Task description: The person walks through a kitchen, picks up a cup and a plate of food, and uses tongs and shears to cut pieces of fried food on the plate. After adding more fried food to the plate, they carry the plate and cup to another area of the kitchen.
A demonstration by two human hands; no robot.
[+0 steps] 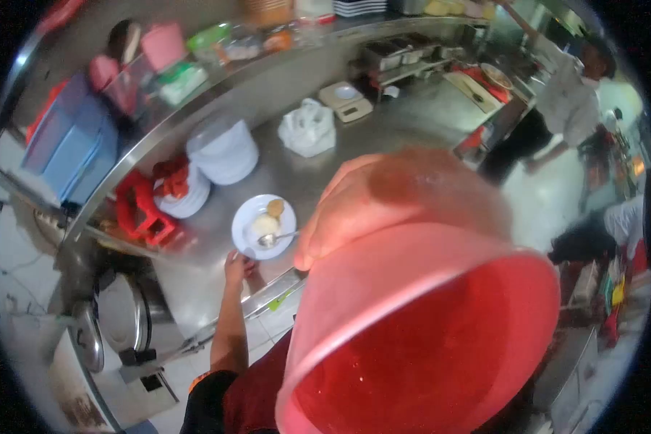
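Observation:
Close to the camera, my right hand (pixel 405 199) is closed around a pink plastic cup (pixel 427 253). The cup is tilted, with its wide mouth and red-looking inside turned toward me. At the near side of a white plate (pixel 243 224), my left hand (pixel 239 267) has its fingers curled at the rim. On the plate lie a pale mound of food (pixel 265 227), a brown piece of food (pixel 275 208) and a metal spoon (pixel 269 239), its handle reaching past the right rim. Part of the counter is hidden behind the cup and right hand.
On the steel counter (pixel 267 168) stand a white plastic bag (pixel 307 129), a kitchen scale (pixel 346 101), a white tub (pixel 224 153) and a red basket (pixel 141 210). A shelf with blue bins (pixel 76 145) runs above. At the right, a person (pixel 568 94) stands, with another partly visible.

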